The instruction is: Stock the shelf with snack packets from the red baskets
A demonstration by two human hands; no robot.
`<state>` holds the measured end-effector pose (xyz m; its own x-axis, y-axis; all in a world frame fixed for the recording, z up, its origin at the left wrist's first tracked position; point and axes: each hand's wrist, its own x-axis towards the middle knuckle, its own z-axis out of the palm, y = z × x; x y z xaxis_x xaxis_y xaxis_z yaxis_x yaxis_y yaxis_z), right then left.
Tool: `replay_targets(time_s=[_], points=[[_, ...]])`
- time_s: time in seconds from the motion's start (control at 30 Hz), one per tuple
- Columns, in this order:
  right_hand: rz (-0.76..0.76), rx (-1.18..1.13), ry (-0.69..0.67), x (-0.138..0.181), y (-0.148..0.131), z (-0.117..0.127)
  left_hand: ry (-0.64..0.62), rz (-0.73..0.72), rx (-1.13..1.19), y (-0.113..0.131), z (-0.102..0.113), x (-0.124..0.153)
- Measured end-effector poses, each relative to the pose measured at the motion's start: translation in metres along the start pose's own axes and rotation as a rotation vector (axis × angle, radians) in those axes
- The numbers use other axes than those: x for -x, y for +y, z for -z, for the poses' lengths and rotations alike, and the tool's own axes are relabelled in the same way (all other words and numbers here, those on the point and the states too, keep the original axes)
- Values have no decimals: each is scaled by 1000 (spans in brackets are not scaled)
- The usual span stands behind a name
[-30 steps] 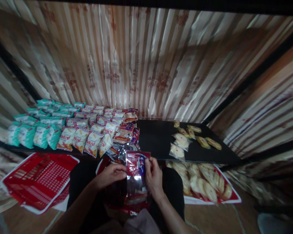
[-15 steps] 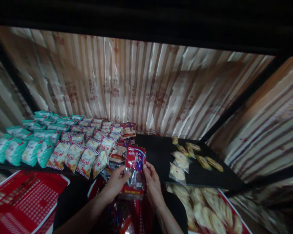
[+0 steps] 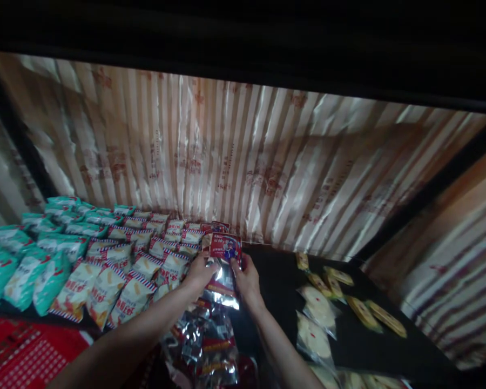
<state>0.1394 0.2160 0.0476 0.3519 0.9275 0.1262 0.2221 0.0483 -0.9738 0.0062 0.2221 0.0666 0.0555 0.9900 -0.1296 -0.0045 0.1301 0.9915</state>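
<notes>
Presently hands (image 3: 201, 274) (image 3: 248, 279) hold red packet (image 3: 225, 248); clear bags (image 3: 321, 309), pale discs (image 3: 312, 337).

Shows a bare left hand (image 3: 201, 273) and a bare right hand (image 3: 248, 280), with both forearms (image 3: 140, 328) likewise uncovered. Narrows smoothly towards a slim wrist (image 3: 257, 308). Too dim for finer detail.

Free shelf (image 3: 278, 283) between right grip (image 3: 248, 283) and round packs (image 3: 314, 337) (snack bags (image 3: 107, 292) leftward)

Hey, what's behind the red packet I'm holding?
Past the top edge of the held red packet, part of another red packet shows, with striped sheeting beyond. Whatever lies directly behind is covered, so I can't tell.
</notes>
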Motion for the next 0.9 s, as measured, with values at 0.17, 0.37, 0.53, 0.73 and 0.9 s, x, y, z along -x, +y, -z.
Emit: replay_targets(time_s=[0.17,0.37,0.53,0.73,0.9], points=[[81,415,-25,-54,-14,-17,51,-31,-18,16,2,-46],[-26,744,-71,-97,-10,-24,92,-14,53,24,24,-89],[-89,793,-172,-115,8,-34,161,-24,63,23,35,-103],[-69,760,-98,-123,22,-45,152,70,63,14,41,-114],[-36,733,-42,-125,31,-45,140,50,-14,15,39,-121]])
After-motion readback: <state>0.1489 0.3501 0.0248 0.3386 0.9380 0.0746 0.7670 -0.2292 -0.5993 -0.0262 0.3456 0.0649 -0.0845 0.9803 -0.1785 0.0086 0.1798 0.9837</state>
